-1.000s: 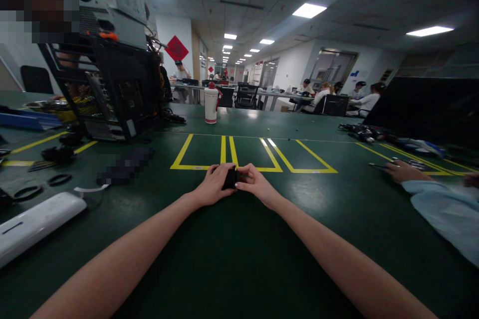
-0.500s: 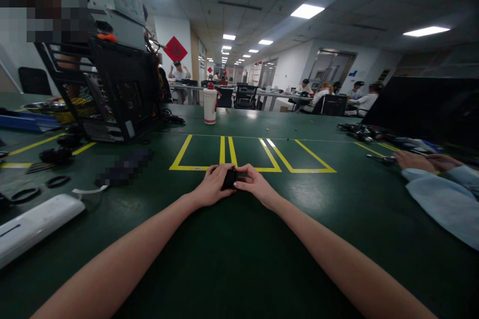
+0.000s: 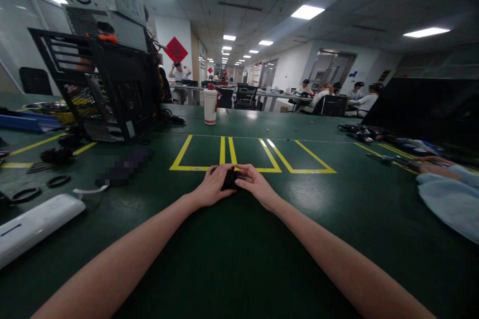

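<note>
A small black rounded object (image 3: 229, 179), its kind not clear, sits between my hands just above the green table. My left hand (image 3: 213, 184) wraps around it from the left and hides much of it. From the right, the thumb and bent fingers of my right hand (image 3: 254, 184) pinch its right end. Just beyond my fingers, yellow tape outlines (image 3: 256, 169) mark the tabletop.
A black computer case (image 3: 123, 94) with a power supply (image 3: 127, 2) on top stands at left. Behind the tape is a white bottle (image 3: 210, 107). A white power strip (image 3: 41, 224) lies near left. At right, a co-worker's hand (image 3: 436, 169) reaches over tools and cables.
My hands stay in almost the same place, with the right fingers slightly shifted on the black object. The co-worker's hands at right have drawn further right.
</note>
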`<act>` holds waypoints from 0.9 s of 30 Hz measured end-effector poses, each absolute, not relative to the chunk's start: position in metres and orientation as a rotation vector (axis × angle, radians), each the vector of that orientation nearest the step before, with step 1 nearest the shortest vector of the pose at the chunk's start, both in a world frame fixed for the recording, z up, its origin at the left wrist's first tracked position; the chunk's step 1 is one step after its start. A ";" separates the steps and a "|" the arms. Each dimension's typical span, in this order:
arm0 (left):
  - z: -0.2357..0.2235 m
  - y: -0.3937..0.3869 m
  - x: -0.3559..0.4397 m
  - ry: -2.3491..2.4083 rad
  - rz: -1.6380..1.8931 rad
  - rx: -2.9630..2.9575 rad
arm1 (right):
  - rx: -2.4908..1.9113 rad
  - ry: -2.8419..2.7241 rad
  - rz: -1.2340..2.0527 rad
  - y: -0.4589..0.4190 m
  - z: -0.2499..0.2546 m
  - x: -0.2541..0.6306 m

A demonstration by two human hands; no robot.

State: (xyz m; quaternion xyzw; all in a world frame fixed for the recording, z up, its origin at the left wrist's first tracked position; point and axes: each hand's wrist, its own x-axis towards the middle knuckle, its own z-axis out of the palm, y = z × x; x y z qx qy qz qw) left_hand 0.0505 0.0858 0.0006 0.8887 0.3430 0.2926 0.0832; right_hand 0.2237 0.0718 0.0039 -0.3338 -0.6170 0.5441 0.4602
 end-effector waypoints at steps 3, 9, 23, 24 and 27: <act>0.001 0.086 0.050 1.027 0.869 2.655 | -0.796 -1.525 1.363 0.072 0.003 0.225; 0.001 0.086 0.050 1.029 0.854 2.651 | -0.824 -1.512 1.308 0.072 0.001 0.223; 0.001 0.085 0.049 1.020 0.848 2.642 | -0.824 -1.559 1.348 0.076 0.002 0.225; 0.001 0.086 0.050 1.025 0.850 2.644 | -0.825 -1.554 1.333 0.075 0.001 0.225; 0.000 0.087 0.050 1.032 0.854 2.651 | -0.851 -1.548 1.267 0.075 0.001 0.224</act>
